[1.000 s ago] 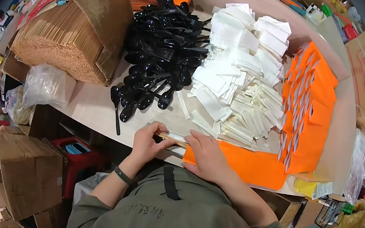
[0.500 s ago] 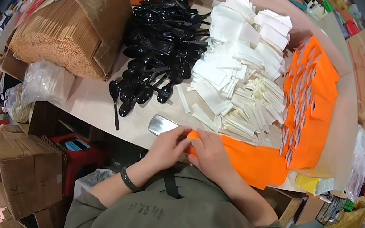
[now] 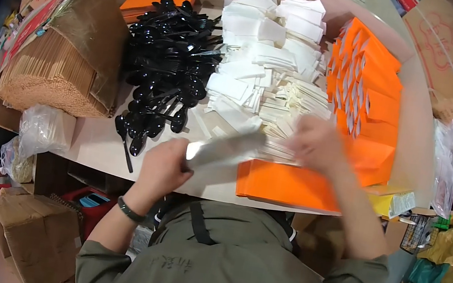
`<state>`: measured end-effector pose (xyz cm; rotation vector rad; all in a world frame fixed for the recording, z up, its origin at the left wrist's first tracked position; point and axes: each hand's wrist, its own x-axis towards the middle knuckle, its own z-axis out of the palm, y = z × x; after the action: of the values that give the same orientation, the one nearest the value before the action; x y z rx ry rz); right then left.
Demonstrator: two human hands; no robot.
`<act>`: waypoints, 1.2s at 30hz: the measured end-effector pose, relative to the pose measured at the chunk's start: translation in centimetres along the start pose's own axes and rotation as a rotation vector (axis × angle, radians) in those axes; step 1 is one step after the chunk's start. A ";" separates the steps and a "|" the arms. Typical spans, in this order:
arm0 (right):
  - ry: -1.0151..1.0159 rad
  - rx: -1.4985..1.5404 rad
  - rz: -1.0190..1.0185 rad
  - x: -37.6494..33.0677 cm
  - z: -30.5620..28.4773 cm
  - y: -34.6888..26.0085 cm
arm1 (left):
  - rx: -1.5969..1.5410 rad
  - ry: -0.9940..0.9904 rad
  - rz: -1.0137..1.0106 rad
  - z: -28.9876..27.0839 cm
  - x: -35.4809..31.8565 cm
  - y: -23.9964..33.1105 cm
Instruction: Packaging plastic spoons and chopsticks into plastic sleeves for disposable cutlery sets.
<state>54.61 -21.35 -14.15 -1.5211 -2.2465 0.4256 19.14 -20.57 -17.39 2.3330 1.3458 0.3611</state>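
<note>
My left hand (image 3: 164,168), with a dark bracelet at the wrist, is closed around the end of a long, flat, silvery-white piece (image 3: 228,146), blurred by motion and tilted up to the right. What exactly it is, I cannot make out. My right hand (image 3: 317,147) is smeared above the narrow white paper-wrapped sticks (image 3: 291,107), so its fingers do not show clearly. Beneath that forearm, a flat orange stack (image 3: 290,185) lies along the table's front edge. White folded napkins (image 3: 229,87) fill the middle, beyond the silvery piece.
Black plastic spoons and forks (image 3: 167,67) are heaped at left, beside a carton (image 3: 60,68) tightly packed with thin brown items. Overlapping orange sleeves (image 3: 372,99) stand at right. Clear plastic bags (image 3: 45,127) hang at the left edge; a yellow-and-white box (image 3: 391,203) sits at right front.
My left hand has taken up the silvery piece from the table and moved left. My right hand has left the orange stack and moved up and right. The view has shifted.
</note>
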 end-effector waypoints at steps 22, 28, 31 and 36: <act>-0.116 -0.023 0.459 -3.5 9.1 -8.6 | -0.135 -0.113 -0.012 2.8 -3.0 -0.4; -0.059 0.116 0.408 -2.1 11.9 -10.0 | -0.027 -0.349 0.131 0.2 -2.6 -1.8; 0.039 0.219 0.144 -0.8 11.4 -11.0 | -0.193 -0.175 0.323 0.8 -0.7 -1.0; 0.203 0.095 0.254 -0.6 4.9 -2.0 | 0.113 0.155 -0.157 -3.6 -5.5 -11.3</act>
<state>50.88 -22.81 -17.66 -1.7226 -1.8615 0.4226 6.33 -19.51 -19.69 2.3092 1.6515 0.4352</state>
